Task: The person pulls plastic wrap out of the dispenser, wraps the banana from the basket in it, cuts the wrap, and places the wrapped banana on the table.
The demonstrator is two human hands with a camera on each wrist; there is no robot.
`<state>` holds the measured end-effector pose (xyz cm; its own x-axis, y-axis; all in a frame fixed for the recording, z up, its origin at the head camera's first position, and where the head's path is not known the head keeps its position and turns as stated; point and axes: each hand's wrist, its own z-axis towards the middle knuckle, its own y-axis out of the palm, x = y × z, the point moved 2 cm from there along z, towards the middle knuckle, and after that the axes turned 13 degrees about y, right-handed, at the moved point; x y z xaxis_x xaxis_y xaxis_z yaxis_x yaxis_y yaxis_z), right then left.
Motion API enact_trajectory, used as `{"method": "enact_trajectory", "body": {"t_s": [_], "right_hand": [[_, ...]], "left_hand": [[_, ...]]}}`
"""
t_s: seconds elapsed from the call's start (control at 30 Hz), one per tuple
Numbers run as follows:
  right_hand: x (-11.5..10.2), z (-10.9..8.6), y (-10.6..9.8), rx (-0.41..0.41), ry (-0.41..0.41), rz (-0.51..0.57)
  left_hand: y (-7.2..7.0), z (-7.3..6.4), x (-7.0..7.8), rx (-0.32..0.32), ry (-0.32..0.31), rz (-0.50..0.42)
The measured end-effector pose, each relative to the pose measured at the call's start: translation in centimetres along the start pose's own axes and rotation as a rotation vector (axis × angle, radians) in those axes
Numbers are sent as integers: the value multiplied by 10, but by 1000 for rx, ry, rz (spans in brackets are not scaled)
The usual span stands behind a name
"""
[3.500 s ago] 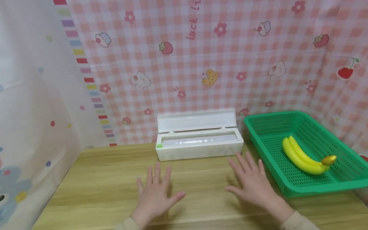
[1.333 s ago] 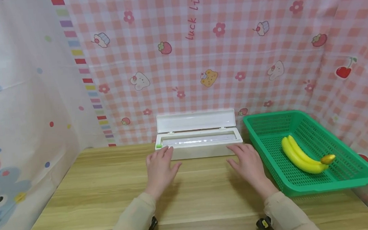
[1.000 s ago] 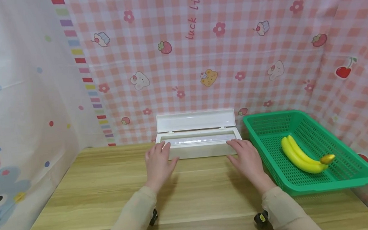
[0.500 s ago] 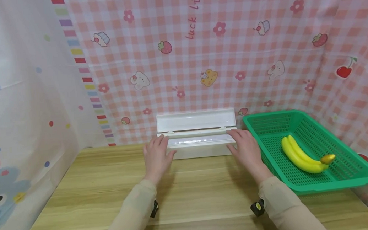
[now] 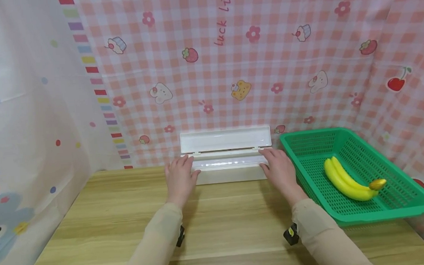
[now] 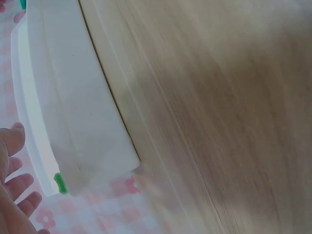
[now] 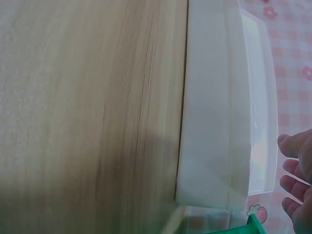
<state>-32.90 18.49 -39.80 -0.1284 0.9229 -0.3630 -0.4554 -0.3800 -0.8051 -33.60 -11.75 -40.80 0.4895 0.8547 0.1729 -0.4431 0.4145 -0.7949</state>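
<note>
A long white box (image 5: 231, 175), which looks like a plastic wrap dispenser, stands near the back edge of the table. Its hinged lid (image 5: 225, 139) is raised, and a clear, shiny roll (image 5: 223, 162) shows inside. My left hand (image 5: 180, 180) is over the box's left end, my right hand (image 5: 280, 173) over its right end. Both wrist views show loosely bent fingers with nothing between them, beside the upper side of the box (image 6: 83, 87). A small green tab (image 6: 60, 183) on the box appears in the left wrist view; in the head view my left hand hides it.
To the right stands a green plastic basket (image 5: 314, 199) holding a bunch of yellow bananas (image 5: 346, 180). Pink checked cloth (image 5: 207, 67) hangs behind the wooden table (image 5: 233, 229). Pale printed cloth (image 5: 41, 120) hangs on the left.
Both hands have moved forward from above the table, fingers spread, to the two ends of the white box. Over the last half second they have barely shifted. Box and basket stay put.
</note>
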Motion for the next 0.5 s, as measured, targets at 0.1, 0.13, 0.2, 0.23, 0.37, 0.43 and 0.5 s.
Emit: {"method": "enact_trajectory", "body": {"t_s": [0.1, 0.13, 0.2, 0.23, 0.37, 0.43, 0.5], "right_hand": [[2, 1, 2, -7, 12, 2], [3, 2, 3, -9, 14, 4], [5, 4, 4, -13, 18, 7], [6, 5, 5, -14, 18, 7], [9, 8, 9, -24, 25, 14], [10, 10, 11, -22, 26, 20], [11, 12, 12, -24, 27, 30]], "left_hand": [[2, 3, -4, -21, -23, 2], [2, 5, -5, -29, -29, 5], [3, 7, -8, -42, -40, 9], [4, 8, -10, -45, -43, 8], [7, 11, -15, -33, -42, 4], [8, 13, -16, -20, -31, 1], [10, 14, -17, -10, -14, 3]]}}
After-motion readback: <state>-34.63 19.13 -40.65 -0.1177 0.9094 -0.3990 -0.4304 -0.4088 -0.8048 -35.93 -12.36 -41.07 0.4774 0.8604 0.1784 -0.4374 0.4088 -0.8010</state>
